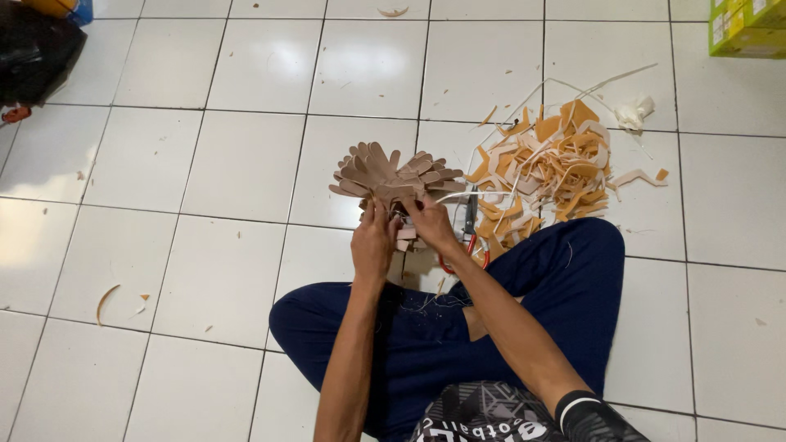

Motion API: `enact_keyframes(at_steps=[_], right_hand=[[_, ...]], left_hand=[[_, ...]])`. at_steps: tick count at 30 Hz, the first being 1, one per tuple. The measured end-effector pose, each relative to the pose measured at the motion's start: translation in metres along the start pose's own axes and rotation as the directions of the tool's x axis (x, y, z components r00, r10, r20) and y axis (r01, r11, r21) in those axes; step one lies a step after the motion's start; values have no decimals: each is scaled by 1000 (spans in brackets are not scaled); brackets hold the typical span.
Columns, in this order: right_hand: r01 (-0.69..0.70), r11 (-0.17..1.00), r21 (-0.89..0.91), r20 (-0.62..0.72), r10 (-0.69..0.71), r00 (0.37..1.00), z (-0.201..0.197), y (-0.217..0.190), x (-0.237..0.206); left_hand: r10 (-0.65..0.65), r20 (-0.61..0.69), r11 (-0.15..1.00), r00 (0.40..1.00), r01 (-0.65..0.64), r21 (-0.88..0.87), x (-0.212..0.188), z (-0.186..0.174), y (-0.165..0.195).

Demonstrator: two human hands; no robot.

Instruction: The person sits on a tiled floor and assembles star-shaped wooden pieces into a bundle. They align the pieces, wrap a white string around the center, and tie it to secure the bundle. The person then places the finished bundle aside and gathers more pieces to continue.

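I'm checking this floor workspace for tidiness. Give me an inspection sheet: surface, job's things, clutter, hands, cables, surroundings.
Surface: white tiled floor, glossy, small scraps scattered on it.
Job's things: fanned bundle of brown cut-outs, held up in front of the person; scissors with red handles on the floor beside the right hand.
Clutter: heap of tan and white offcuts; white wad beyond it; curled strip at left.
Hands: left hand and right hand both grip the bundle's base.
Cables: nothing seen.
Surroundings: green box top right; black bag top left; person sits cross-legged in blue trousers.
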State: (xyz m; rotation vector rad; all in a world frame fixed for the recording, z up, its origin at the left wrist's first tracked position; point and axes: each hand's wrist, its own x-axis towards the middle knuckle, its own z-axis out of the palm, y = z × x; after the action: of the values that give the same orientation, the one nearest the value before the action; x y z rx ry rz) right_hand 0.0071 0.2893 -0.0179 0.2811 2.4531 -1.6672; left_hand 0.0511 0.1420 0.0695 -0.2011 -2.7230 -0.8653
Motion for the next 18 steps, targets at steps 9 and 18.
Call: enact_keyframes(at_steps=[9, 18], right_hand=[[143, 914, 380, -50, -134, 990, -73, -6, -66], [111, 815, 569, -188, -2, 982, -118, 34, -106]], left_hand=[[258, -43, 955, 965, -261, -140, -12, -1, 9], [-372, 171, 712, 913, 398, -579, 12, -9, -15]])
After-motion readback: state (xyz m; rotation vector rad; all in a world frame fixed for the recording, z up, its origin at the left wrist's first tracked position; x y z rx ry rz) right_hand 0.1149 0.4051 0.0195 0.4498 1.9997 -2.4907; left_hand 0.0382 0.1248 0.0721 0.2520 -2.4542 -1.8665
